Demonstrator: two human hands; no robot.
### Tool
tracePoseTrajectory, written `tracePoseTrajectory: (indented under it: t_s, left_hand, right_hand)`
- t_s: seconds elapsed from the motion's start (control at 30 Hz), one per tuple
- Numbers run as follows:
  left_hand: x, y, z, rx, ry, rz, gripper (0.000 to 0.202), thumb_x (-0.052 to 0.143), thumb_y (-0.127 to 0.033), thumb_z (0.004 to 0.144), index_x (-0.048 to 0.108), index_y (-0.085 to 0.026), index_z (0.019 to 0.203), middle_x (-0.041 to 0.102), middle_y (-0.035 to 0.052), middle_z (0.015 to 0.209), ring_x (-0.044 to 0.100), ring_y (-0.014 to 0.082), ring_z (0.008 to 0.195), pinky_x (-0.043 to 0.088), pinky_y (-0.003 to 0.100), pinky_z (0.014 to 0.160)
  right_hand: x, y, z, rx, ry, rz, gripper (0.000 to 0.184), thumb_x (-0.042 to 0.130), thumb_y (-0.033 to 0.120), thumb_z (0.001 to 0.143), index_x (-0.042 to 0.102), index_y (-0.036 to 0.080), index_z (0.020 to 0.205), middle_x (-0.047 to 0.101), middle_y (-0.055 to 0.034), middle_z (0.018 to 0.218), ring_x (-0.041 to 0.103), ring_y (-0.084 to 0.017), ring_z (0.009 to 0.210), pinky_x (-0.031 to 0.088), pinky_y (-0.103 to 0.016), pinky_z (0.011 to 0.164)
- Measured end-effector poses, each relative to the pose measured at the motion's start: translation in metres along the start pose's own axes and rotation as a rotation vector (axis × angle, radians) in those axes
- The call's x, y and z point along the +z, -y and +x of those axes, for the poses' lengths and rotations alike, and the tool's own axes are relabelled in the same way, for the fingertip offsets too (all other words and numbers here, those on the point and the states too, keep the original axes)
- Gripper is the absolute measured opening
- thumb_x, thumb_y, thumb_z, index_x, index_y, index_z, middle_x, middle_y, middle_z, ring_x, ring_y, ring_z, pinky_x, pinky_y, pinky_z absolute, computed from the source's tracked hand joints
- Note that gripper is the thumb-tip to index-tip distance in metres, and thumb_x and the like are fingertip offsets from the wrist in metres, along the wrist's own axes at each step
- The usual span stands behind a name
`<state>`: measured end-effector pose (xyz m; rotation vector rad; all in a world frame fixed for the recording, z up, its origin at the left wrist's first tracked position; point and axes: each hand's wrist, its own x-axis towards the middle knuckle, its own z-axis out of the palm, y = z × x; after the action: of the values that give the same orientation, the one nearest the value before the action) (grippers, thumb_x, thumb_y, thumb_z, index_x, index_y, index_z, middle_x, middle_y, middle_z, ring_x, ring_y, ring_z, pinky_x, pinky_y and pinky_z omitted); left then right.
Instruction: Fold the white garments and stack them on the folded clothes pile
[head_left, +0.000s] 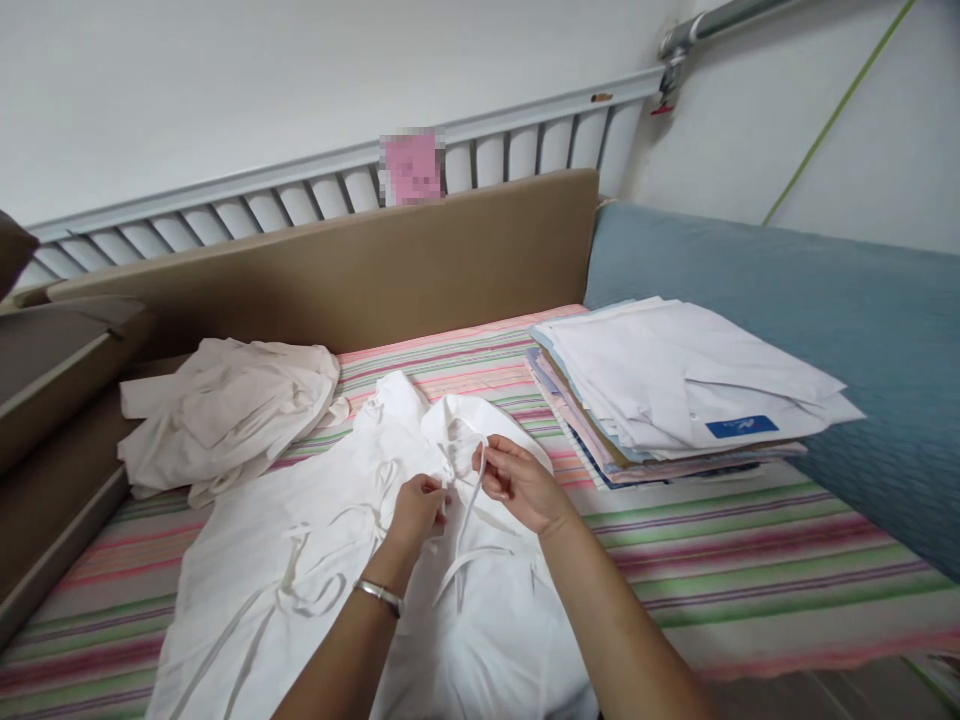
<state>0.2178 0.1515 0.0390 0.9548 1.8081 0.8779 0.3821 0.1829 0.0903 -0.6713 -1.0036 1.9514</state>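
A white shirt (300, 560) lies spread on a striped sheet (750, 560), its collar pointing away from me. My left hand (418, 508), with a silver bracelet on the wrist, pinches the shirt's front edge just below the collar. My right hand (517, 482) is closed on the opposite front edge beside the collar. Both hands sit close together at the top of the shirt's opening.
A crumpled white garment (232, 410) lies at the back left. A stack of folded shirts (675, 390) rests at the right, against a blue cushion (825, 320). A brown board (360, 270) and a white slatted rail (300, 195) stand behind.
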Motion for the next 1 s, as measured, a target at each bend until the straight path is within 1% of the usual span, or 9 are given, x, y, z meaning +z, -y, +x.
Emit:
tracePoseTrajectory:
  t_s: [0.13, 0.3, 0.4, 0.47, 0.57, 0.67, 0.73, 0.87, 1.0]
  left_hand:
    - [-0.006, -0.003, -0.004, -0.04, 0.052, -0.123, 0.005, 0.046, -0.02, 0.068, 0.045, -0.018, 0.073, 0.061, -0.0005, 0.063, 0.038, 0.0042, 0.032, 0.019, 0.02, 0.034]
    - [-0.006, -0.004, -0.005, -0.035, 0.057, -0.179, 0.013, 0.051, -0.03, 0.069, 0.047, -0.017, 0.07, 0.052, -0.0049, 0.055, 0.033, 0.0029, 0.029, 0.016, 0.02, 0.033]
    - [-0.005, -0.001, -0.006, -0.023, 0.067, -0.169, 0.02, 0.055, -0.035, 0.067, 0.047, -0.017, 0.063, 0.048, -0.0059, 0.048, 0.03, 0.0033, 0.027, 0.012, 0.021, 0.032]
    - [-0.007, -0.002, -0.006, -0.024, 0.07, -0.161, 0.024, 0.056, -0.038, 0.067, 0.047, -0.017, 0.061, 0.048, -0.006, 0.047, 0.029, 0.0034, 0.026, 0.012, 0.021, 0.032]
    - [-0.014, -0.008, -0.003, -0.033, 0.075, -0.15, 0.028, 0.056, -0.044, 0.066, 0.053, -0.015, 0.067, 0.05, -0.0058, 0.05, 0.03, 0.003, 0.028, 0.013, 0.021, 0.033]
    - [-0.022, -0.018, 0.002, -0.042, 0.088, -0.135, 0.034, 0.056, -0.048, 0.065, 0.056, -0.015, 0.073, 0.051, -0.0061, 0.054, 0.031, 0.0025, 0.031, 0.015, 0.02, 0.034]
    - [-0.027, -0.024, 0.006, -0.043, 0.097, -0.118, 0.036, 0.057, -0.049, 0.064, 0.056, -0.015, 0.074, 0.05, -0.0066, 0.054, 0.03, 0.0023, 0.032, 0.016, 0.021, 0.035]
    - [-0.032, -0.03, 0.008, -0.028, 0.114, -0.051, 0.035, 0.058, -0.048, 0.063, 0.057, -0.014, 0.071, 0.05, -0.0059, 0.051, 0.031, 0.0027, 0.031, 0.016, 0.021, 0.035]
    - [-0.034, -0.031, 0.007, 0.0, 0.097, 0.039, 0.032, 0.059, -0.046, 0.062, 0.057, -0.014, 0.065, 0.048, -0.0058, 0.047, 0.03, 0.0034, 0.03, 0.016, 0.021, 0.034]
  right_hand:
    - [-0.01, 0.008, -0.01, -0.002, 0.06, -0.02, 0.036, 0.067, 0.046, 0.055, 0.045, 0.021, 0.068, 0.053, 0.0017, 0.065, 0.032, -0.005, 0.043, 0.022, -0.021, 0.044]
    - [-0.021, 0.009, -0.015, -0.041, 0.162, -0.116, 0.034, 0.061, 0.05, 0.055, 0.046, 0.02, 0.056, 0.047, 0.0008, 0.057, 0.039, -0.009, 0.047, 0.031, -0.024, 0.048]
    - [-0.016, 0.01, -0.01, -0.164, 0.03, -0.238, 0.026, 0.06, 0.043, 0.061, 0.053, 0.019, 0.058, 0.055, -0.0034, 0.07, 0.052, -0.016, 0.07, 0.041, -0.03, 0.068]
    - [-0.01, 0.01, -0.006, -0.263, -0.053, -0.275, 0.02, 0.06, 0.038, 0.064, 0.056, 0.019, 0.063, 0.06, -0.0057, 0.09, 0.053, -0.019, 0.09, 0.04, -0.032, 0.082]
    - [-0.003, 0.009, -0.005, -0.298, -0.044, -0.19, 0.017, 0.059, 0.035, 0.068, 0.055, 0.019, 0.066, 0.062, -0.0062, 0.102, 0.051, -0.021, 0.104, 0.037, -0.035, 0.09]
    - [-0.005, 0.007, -0.008, -0.193, 0.082, -0.025, 0.018, 0.057, 0.036, 0.072, 0.05, 0.02, 0.068, 0.06, 0.0005, 0.066, 0.06, -0.017, 0.076, 0.043, -0.037, 0.084]
    - [-0.01, 0.007, -0.01, -0.066, 0.176, -0.047, 0.017, 0.056, 0.035, 0.074, 0.05, 0.019, 0.07, 0.052, 0.0051, 0.052, 0.056, -0.012, 0.054, 0.047, -0.034, 0.072]
    - [-0.018, 0.002, -0.01, 0.284, 0.229, -0.379, 0.013, 0.055, 0.028, 0.071, 0.053, 0.015, 0.071, 0.054, 0.0037, 0.052, 0.048, -0.008, 0.039, 0.04, -0.02, 0.042]
    - [-0.017, -0.005, -0.006, 0.481, 0.188, -0.543, 0.007, 0.051, 0.021, 0.068, 0.053, 0.015, 0.071, 0.055, 0.0034, 0.05, 0.048, -0.008, 0.038, 0.04, -0.018, 0.038]
